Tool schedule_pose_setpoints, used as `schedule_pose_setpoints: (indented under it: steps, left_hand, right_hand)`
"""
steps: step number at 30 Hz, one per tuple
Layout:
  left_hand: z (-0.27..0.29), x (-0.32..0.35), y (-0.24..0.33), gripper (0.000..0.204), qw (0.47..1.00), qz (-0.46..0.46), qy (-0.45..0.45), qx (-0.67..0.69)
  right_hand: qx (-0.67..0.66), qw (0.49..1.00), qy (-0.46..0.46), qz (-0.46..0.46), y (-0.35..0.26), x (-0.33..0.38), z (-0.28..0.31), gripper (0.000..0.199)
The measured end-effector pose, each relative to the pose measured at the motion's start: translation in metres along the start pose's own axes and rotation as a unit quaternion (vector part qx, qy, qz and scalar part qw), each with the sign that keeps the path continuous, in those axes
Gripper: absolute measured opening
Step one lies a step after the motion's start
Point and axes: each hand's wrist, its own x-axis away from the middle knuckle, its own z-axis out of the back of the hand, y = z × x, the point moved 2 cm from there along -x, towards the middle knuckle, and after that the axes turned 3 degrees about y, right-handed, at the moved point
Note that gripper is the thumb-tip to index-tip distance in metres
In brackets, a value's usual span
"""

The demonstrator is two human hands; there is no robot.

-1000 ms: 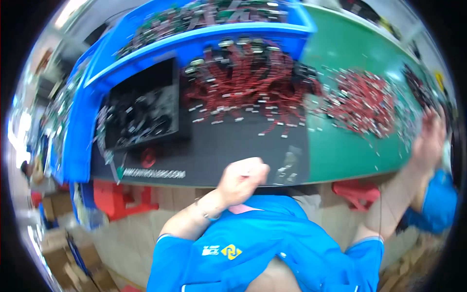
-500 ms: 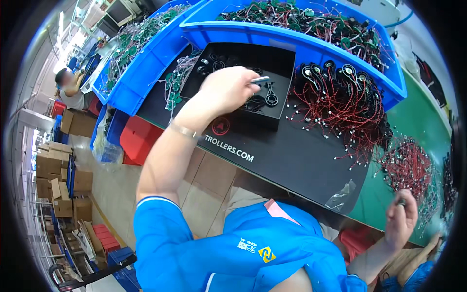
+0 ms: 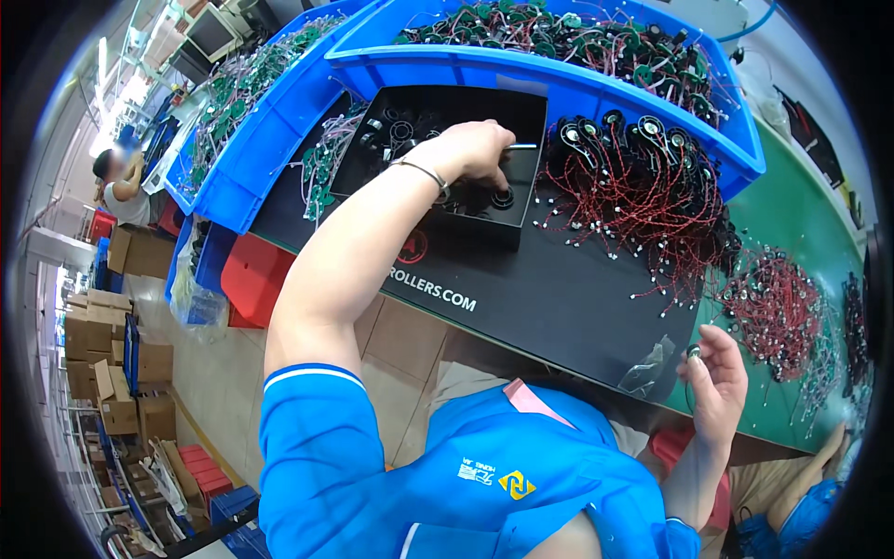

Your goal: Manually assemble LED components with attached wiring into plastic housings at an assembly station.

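Observation:
My left hand (image 3: 477, 154) reaches into a black open box (image 3: 521, 212) with a slim, straight metal tool (image 3: 523, 146) held in its fingers. Its fingertips come down at a black ring-ended plastic part (image 3: 503, 197); whether they grip that part cannot be made out. More black round parts (image 3: 400, 129) lie in the same box, partly behind my wrist. Over the table's near right edge, my right hand (image 3: 719, 382) pinches a small dark round piece (image 3: 694, 352) between thumb and finger. A thin dark wire seems to hang from it.
Blue bins (image 3: 559, 79) of green circuit boards with wires stand behind the box. Right of it lie black parts with red twisted wires (image 3: 633, 205); another red wire heap (image 3: 773, 307) is farther right. Clear film (image 3: 649, 368) lies at the front edge. Another person's arm (image 3: 810, 475) shows lower right.
My left hand has moved right and lower in the box, its fingers now at the ring-ended part. My right hand has come left and up, away from the wire heap, still pinching the small piece.

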Motion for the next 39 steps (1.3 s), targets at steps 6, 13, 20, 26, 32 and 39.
schedule_pose_setpoints:
  steps: [6,13,20,26,32,39]
  left_hand:
    - [0.006,0.005,-0.015,0.035,0.995,-0.026,0.038,0.09]
    - [0.064,0.073,0.023,0.018,0.881,0.089,0.291,0.361]
    - [-0.032,0.124,0.13,0.032,0.555,0.094,-0.032,0.826]
    - [-0.088,0.107,0.175,0.046,0.473,0.124,-0.059,0.87]
    - [-0.102,0.102,0.194,0.051,0.602,0.087,-0.018,0.794]
    - [-0.092,0.099,0.195,0.046,0.66,0.04,-0.055,0.748]
  right_hand:
    - [-0.036,0.999,-0.018,-0.036,0.009,-0.007,-0.008,0.023]
    - [-0.048,0.998,-0.016,-0.024,0.017,-0.007,-0.009,0.019]
    - [-0.172,0.97,-0.153,-0.074,0.028,-0.011,-0.05,0.016]
    - [-0.257,0.955,-0.086,-0.121,0.061,-0.017,-0.048,0.016]
    - [-0.237,0.965,-0.073,-0.085,0.063,-0.013,-0.037,0.016]
    - [-0.182,0.973,-0.058,-0.129,0.059,-0.011,-0.034,0.018]
